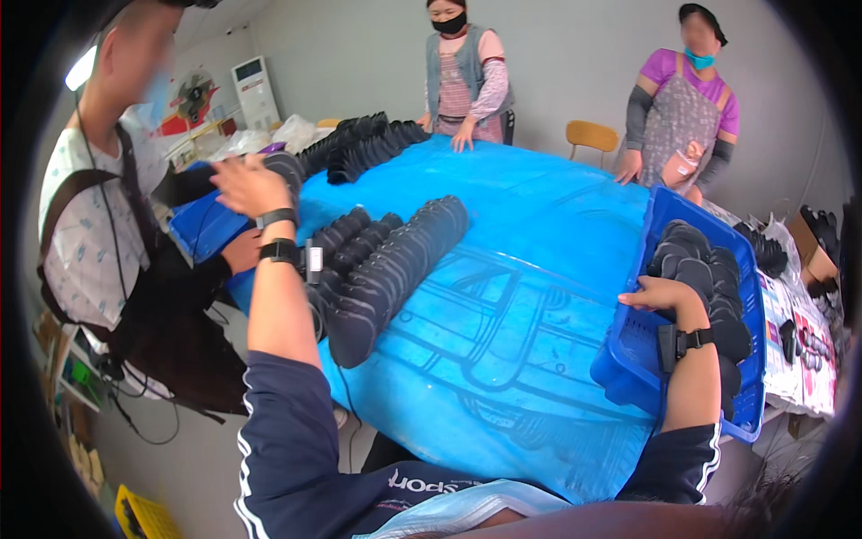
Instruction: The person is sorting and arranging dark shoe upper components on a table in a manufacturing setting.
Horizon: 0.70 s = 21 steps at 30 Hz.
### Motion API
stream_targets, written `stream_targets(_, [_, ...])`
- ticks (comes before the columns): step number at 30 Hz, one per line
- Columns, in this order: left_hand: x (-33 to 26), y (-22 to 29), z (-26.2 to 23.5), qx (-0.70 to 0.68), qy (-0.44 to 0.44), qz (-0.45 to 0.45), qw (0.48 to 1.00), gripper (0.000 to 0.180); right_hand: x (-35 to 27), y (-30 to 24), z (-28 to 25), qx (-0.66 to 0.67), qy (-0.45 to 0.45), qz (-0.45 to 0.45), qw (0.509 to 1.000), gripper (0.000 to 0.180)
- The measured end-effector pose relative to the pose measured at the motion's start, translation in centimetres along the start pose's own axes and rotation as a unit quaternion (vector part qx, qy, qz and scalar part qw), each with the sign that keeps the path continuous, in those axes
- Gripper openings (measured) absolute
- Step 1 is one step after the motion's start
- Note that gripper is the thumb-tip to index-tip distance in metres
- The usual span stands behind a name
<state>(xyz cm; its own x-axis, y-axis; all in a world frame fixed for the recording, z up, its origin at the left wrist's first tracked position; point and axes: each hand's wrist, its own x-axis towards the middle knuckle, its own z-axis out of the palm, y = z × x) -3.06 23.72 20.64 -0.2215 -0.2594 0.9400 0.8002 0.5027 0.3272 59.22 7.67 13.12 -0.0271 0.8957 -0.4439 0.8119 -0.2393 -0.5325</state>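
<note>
Head view: The left hand (251, 189) is raised at the left edge of the table (557, 234), palm turned partly away, fingers extended and apart. Motion blur softens its outline; no item is visible in its grasp. A bundle of dark curved pieces (287, 169) sits just beside it, on its right; contact between the two cannot be confirmed. Long rows of nested black sole-shaped pieces (400, 274) lie on the blue table cover, to the right of the left wrist and well apart from the right hand (663, 295). A further group of black pieces (359, 148) lies at the far table edge.

The right hand is over the left rim of a blue basket (620, 364), index finger extended across the rim. Whether it grips the rim or a piece cannot be determined. The basket is tilted at the right table edge and contains overlapping black soles (687, 274), directly beside the hand.

A blue bin (193, 225) is located at the left, partly covered by the arms of a co-worker (99, 225). A yellow basket (144, 514) at lower left contains dark items.
</note>
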Motion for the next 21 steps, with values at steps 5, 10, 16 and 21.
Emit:
stream_targets(5, [0.9, 7.8, -5.3, -0.307, -0.370, 0.038, 0.876, 0.047, -0.2, 1.0, -0.2, -0.006, 0.014, 0.023, 1.000, 0.064])
stream_targets(10, [-9.5, 12.8, -3.4, -0.324, -0.794, -0.256, 0.446, 0.082, -1.0, 1.1, -0.3, 0.025, 0.019, 0.010, 0.999, 0.059])
stream_targets(16, [-10.9, 24.7, -27.0, -0.725, -0.429, 0.448, 0.300, 0.061, 1.5, 5.0, -0.8, 0.014, 0.027, 0.055, 0.998, 0.062])
stream_targets(21, [-10.8, 24.7, -34.4, -0.639, -0.454, 0.523, 0.334, 0.057, 0.3, 1.5, -0.1, -0.066, 0.047, 0.023, 0.996, 0.076])
